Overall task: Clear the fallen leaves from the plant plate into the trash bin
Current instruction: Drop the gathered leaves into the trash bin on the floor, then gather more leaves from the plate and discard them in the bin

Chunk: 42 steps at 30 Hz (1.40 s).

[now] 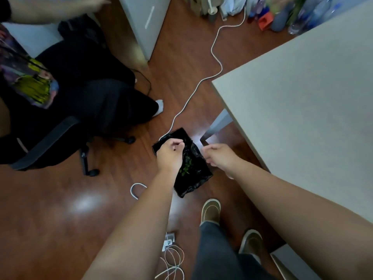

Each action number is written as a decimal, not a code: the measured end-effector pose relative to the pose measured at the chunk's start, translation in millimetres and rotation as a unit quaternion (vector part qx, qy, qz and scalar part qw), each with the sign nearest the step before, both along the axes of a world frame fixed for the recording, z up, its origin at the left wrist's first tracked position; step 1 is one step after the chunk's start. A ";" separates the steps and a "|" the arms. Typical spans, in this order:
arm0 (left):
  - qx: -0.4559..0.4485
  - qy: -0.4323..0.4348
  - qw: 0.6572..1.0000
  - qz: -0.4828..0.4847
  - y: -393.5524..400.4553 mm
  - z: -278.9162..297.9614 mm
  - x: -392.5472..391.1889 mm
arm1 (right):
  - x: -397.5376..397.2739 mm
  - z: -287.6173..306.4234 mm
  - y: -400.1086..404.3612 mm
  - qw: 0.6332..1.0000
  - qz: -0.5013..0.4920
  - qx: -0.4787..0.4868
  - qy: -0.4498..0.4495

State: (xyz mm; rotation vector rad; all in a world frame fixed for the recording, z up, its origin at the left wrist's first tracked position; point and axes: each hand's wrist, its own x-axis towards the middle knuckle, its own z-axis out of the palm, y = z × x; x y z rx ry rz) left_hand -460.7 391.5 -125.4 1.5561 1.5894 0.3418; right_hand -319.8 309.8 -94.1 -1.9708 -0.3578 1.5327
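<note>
Two hands hang over the open bin in the lower middle of the frame, and your fingers differ. Your left hand (170,154) has its fingers curled in toward the thumb above the near-left rim; whether they pinch a leaf or the liner edge you cannot tell from here. Your right hand (219,155) is blurred, its fingers loosely bent and seemingly holding nothing, just right of the bin's mouth. Below them the trash bin (193,178), lined with a black plastic bag, stands on the wooden floor (60,199) near the corner of the desk (302,108), and green fallen leaves (185,166) already lie inside it. Expect leaves to be nearly weightless, thin and limp, likely to cling to skin or drift, so release them low over the mouth. Take the liner, if you must, by its slack rim; it is soft and slippery and will crumple. Both forearms reach forward and down from the bottom of the frame, wrists bent down. No plant plate is in view.
</note>
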 end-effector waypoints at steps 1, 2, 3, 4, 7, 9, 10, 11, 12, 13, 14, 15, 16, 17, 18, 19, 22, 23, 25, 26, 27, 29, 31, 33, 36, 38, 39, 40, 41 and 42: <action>0.013 -0.019 1.000 -0.006 -4.5 11.6 9.5 | 7.2 13.0 -6.3 1.000 -0.008 0.020 0.008; 0.024 -0.036 0.999 -0.013 -9.4 23.9 21.1 | 15.4 26.0 -13.7 0.999 -0.014 0.040 0.017; 0.035 -0.054 0.998 -0.024 -15.2 35.9 32.5 | 23.2 37.8 -22.9 0.998 -0.020 0.057 0.026; 0.049 -0.074 0.995 -0.045 -23.2 51.3 50.2 | 35.9 53.2 -36.8 0.996 -0.034 0.074 0.024; 0.086 -0.109 0.984 -0.116 -45.7 84.9 96.4 | 68.4 83.9 -74.6 0.990 -0.102 0.101 0.005; 0.098 -0.119 0.971 -0.183 -66.2 104.6 131.8 | 93.8 100.6 -107.8 0.978 -0.175 0.113 -0.014; 0.102 -0.122 0.963 -0.219 -75.6 112.2 147.6 | 104.3 107.1 -123.4 0.972 -0.205 0.114 -0.022; 0.108 -0.131 0.951 -0.260 -88.4 120.4 166.6 | 117.1 113.7 -143.6 0.964 -0.238 0.115 -0.033; 0.117 -0.136 0.938 -0.298 -100.4 126.6 183.7 | 128.0 118.6 -162.6 0.955 -0.269 0.118 -0.040; 0.124 -0.139 0.926 -0.329 -112.5 131.9 200.5 | 138.3 122.5 -181.6 0.946 -0.296 0.122 -0.046; 0.130 -0.143 0.914 -0.357 -124.8 136.0 215.4 | 146.4 125.6 -199.8 0.938 -0.319 0.124 -0.051; 0.131 -0.152 0.901 -0.386 -142.9 141.9 234.9 | 156.7 130.3 -223.6 0.927 -0.347 0.128 -0.062; 0.128 -0.160 0.892 -0.403 -156.9 145.9 248.9 | 164.2 132.4 -241.0 0.919 -0.366 0.131 -0.070; 0.124 -0.168 0.882 -0.422 -173.5 150.0 264.6 | 172.4 135.8 -259.9 0.909 -0.386 0.131 -0.081; 0.117 -0.170 0.874 -0.440 -188.0 152.6 278.2 | 179.2 138.1 -275.8 0.902 -0.403 0.129 -0.090; 0.112 -0.171 0.864 -0.461 -202.6 154.9 290.7 | 185.1 140.7 -291.0 0.894 -0.419 0.125 -0.098; 0.122 -0.165 0.820 -0.534 -252.9 162.7 328.7 | 202.8 146.1 -341.2 0.872 -0.460 0.118 -0.118; 0.130 -0.160 0.807 -0.553 -265.2 164.0 337.6 | 206.8 146.2 -353.7 0.869 -0.466 0.112 -0.123; 0.151 -0.133 0.783 -0.588 -290.4 166.1 353.4 | 214.9 145.3 -380.9 0.864 -0.475 0.098 -0.137; 0.164 -0.116 0.772 -0.603 -301.3 165.7 359.7 | 218.8 144.0 -394.0 0.861 -0.479 0.091 -0.144; 0.174 -0.099 0.762 -0.616 -313.8 165.5 365.8 | 223.2 142.2 -409.7 0.859 -0.481 0.081 -0.154; 0.184 -0.064 0.744 -0.639 -332.8 164.2 374.7 | 231.0 137.6 -437.4 0.863 -0.471 0.055 -0.175; 0.197 -0.008 0.717 -0.669 -343.0 160.1 381.3 | 237.1 132.5 -459.3 0.873 -0.442 0.026 -0.205; 0.224 0.065 0.675 -0.700 -351.3 153.9 386.8 | 241.5 128.5 -478.8 0.884 -0.398 -0.005 -0.246; 0.222 0.137 0.648 -0.715 -360.1 146.3 393.6 | 246.2 124.9 -496.6 0.887 -0.354 -0.045 -0.292; 0.221 0.168 0.631 -0.724 -366.0 141.5 400.9 | 250.8 121.0 -504.5 0.889 -0.332 -0.064 -0.308; 0.224 0.179 0.623 -0.727 -367.4 139.7 402.8 | 251.7 119.5 -506.7 0.892 -0.320 -0.072 -0.312; 0.225 0.185 0.619 -0.729 -368.7 137.8 406.9 | 254.7 118.0 -508.9 0.894 -0.308 -0.082 -0.316; 0.221 0.186 0.620 -0.729 -369.4 135.1 411.4 | 258.0 116.2 -510.9 0.895 -0.294 -0.094 -0.322; 0.211 0.186 0.625 -0.728 -370.0 132.3 414.9 | 260.7 113.9 -512.1 0.895 -0.277 -0.104 -0.332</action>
